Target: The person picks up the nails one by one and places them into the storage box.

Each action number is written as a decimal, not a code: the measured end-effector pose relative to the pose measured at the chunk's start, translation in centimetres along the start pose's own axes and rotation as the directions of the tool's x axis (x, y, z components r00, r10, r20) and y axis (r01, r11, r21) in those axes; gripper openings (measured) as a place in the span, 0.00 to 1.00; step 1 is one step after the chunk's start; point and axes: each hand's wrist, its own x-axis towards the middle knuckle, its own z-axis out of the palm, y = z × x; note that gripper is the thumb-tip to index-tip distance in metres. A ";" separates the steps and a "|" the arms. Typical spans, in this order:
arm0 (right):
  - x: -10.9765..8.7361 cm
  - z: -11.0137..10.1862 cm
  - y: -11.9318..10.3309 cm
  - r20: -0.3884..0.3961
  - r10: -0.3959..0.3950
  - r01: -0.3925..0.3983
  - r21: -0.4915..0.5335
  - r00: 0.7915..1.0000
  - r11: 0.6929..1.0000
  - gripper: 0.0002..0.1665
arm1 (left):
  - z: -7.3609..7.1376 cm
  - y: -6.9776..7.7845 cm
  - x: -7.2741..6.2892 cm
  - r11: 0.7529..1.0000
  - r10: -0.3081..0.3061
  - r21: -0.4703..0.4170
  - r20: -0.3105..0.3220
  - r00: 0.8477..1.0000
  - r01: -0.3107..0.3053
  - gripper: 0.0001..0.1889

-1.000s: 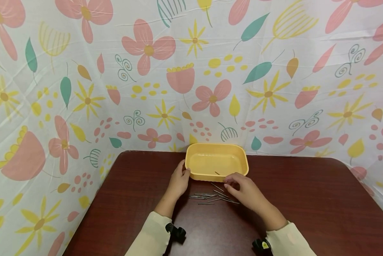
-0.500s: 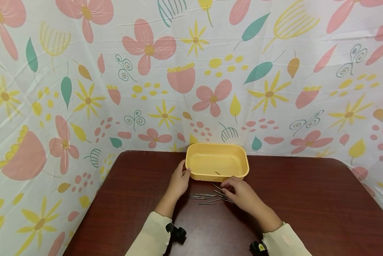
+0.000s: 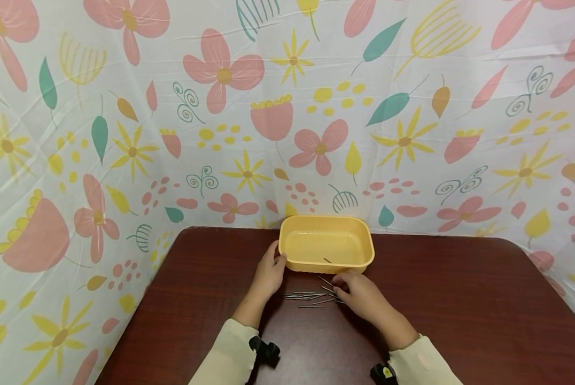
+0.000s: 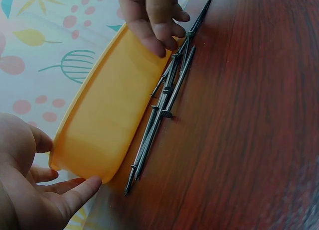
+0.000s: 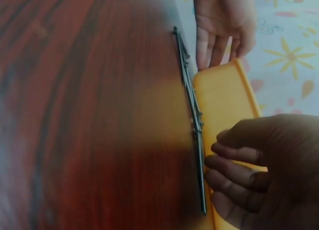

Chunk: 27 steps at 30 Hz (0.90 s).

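A yellow plastic tray stands at the back of the table, with one nail lying inside it. My left hand holds the tray's left end, thumb at the front corner and fingers around the end wall. Several loose metal nails lie in a pile just in front of the tray. Over the right part of this pile is my right hand, fingers loosely bent, fingertips close to the nails. In the right wrist view, nothing shows between the right thumb and fingers.
The dark red-brown wooden table extends on both sides of the tray. A flower-printed cloth hangs right behind the table's back edge and along the left. A black camera is strapped at each wrist.
My right hand has moved left and slightly toward me, from the tray's front rim to over the right end of the nail pile. The left hand and tray stay put.
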 end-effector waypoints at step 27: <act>0.1 0.7 -0.1 0.071 0.130 -0.132 0.025 0.989 0.991 0.07 | 0.0 0.1 0.0 1.000 0.000 -0.002 0.002 1.000 0.000 0.29</act>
